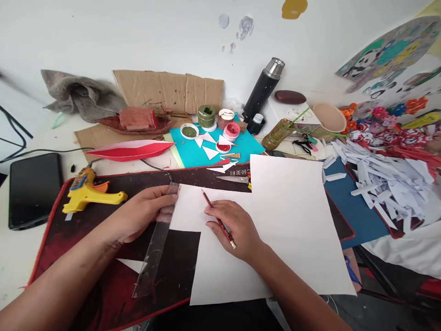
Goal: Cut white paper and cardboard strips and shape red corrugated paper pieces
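Observation:
A clear ruler (pixel 155 257) slants across the dark mat, its upper end pinched in my left hand (pixel 151 209) at the left edge of the white paper (pixel 282 220). My right hand (pixel 237 227) is closed around a red and black pencil (pixel 215 211). The pencil's tip points up and left, over the narrower left part of the sheet. The paper has a stepped outline, with a notch at its lower left and another at its top. Whether the tip touches the paper I cannot tell.
A yellow glue gun (pixel 93 195) lies left on the dark mat (pixel 113 289). Behind are a red paper boat (pixel 131 149), a brown model boat (pixel 138 122), paint jars (pixel 206 116), scissors (pixel 234 179) and a black flask (pixel 263 89). Folded paper pieces (pixel 386 179) heap at right.

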Action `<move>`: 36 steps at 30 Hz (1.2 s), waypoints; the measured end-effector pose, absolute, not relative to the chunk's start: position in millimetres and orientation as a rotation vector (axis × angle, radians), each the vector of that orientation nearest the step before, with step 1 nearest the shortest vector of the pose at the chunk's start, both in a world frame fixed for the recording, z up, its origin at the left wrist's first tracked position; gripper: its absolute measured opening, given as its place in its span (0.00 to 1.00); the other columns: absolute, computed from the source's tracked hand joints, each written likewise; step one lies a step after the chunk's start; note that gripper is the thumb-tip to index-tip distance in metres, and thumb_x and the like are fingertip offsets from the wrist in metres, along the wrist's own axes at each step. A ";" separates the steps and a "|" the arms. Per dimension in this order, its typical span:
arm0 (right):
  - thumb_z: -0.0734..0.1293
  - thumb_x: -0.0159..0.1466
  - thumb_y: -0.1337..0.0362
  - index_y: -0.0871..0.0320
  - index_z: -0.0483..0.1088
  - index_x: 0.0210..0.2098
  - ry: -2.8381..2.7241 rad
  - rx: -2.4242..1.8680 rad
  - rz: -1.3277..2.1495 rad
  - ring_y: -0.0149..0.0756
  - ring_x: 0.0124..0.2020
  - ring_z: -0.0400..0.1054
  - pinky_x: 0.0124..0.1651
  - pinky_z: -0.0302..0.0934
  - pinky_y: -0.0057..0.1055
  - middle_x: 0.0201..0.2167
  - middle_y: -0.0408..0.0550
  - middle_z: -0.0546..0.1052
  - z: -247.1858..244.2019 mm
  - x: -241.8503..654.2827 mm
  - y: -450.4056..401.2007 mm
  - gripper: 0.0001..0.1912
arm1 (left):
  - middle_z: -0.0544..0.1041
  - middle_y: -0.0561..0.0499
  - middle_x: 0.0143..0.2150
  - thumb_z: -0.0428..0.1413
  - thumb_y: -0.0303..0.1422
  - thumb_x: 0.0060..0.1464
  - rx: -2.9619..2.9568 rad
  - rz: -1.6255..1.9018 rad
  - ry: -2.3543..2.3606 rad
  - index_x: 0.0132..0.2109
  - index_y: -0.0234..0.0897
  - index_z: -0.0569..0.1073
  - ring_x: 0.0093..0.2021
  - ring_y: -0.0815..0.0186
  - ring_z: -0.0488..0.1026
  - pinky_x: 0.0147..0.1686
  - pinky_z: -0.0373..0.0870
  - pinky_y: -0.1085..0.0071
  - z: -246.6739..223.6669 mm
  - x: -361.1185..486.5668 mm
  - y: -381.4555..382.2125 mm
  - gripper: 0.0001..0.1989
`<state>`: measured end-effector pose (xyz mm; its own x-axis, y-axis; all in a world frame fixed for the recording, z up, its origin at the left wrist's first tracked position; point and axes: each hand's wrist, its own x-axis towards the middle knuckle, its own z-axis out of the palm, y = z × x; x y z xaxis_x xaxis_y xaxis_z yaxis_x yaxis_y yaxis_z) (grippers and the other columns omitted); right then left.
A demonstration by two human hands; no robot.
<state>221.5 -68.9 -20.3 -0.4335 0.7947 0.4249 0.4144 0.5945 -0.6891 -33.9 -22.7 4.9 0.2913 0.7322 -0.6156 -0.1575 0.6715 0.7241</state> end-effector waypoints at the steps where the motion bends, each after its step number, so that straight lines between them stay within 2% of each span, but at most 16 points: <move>1: 0.68 0.74 0.68 0.50 0.74 0.58 -2.064 -0.953 0.643 0.47 0.52 0.80 0.57 0.74 0.47 0.46 0.50 0.86 -20.3 221.5 -68.7 0.14 | 0.82 0.46 0.33 0.76 0.35 0.43 0.603 0.641 1.131 0.40 0.36 0.85 0.31 0.60 0.79 0.32 0.80 0.67 5.1 -33.9 -22.4 0.16; 8: 0.68 0.74 0.69 0.51 0.74 0.57 -2.048 -0.951 0.647 0.47 0.51 0.80 0.56 0.75 0.47 0.47 0.51 0.85 -19.4 220.9 -68.2 0.14 | 0.82 0.47 0.33 0.77 0.37 0.42 0.551 0.637 1.162 0.41 0.37 0.85 0.30 0.61 0.78 0.32 0.80 0.68 3.8 -35.6 -22.3 0.18; 17: 0.69 0.73 0.69 0.51 0.75 0.57 -2.031 -0.951 0.663 0.46 0.51 0.79 0.57 0.75 0.46 0.47 0.51 0.85 -20.2 221.1 -68.4 0.14 | 0.81 0.48 0.31 0.75 0.36 0.45 0.528 0.662 1.190 0.39 0.37 0.83 0.27 0.63 0.77 0.29 0.79 0.68 4.1 -34.3 -22.4 0.15; 27: 0.69 0.73 0.70 0.52 0.75 0.56 -2.017 -0.941 0.687 0.47 0.50 0.80 0.56 0.75 0.47 0.46 0.52 0.85 -19.7 221.1 -67.7 0.14 | 0.83 0.48 0.34 0.75 0.36 0.45 0.514 0.651 1.218 0.41 0.36 0.81 0.31 0.62 0.80 0.32 0.80 0.70 5.1 -34.4 -23.7 0.17; 36: 0.69 0.73 0.70 0.52 0.74 0.57 -2.011 -0.944 0.702 0.46 0.50 0.79 0.56 0.75 0.46 0.46 0.51 0.85 -20.3 221.7 -67.1 0.14 | 0.83 0.49 0.33 0.75 0.36 0.45 0.533 0.642 1.222 0.43 0.34 0.79 0.31 0.62 0.80 0.32 0.80 0.69 10.7 -31.2 -22.9 0.20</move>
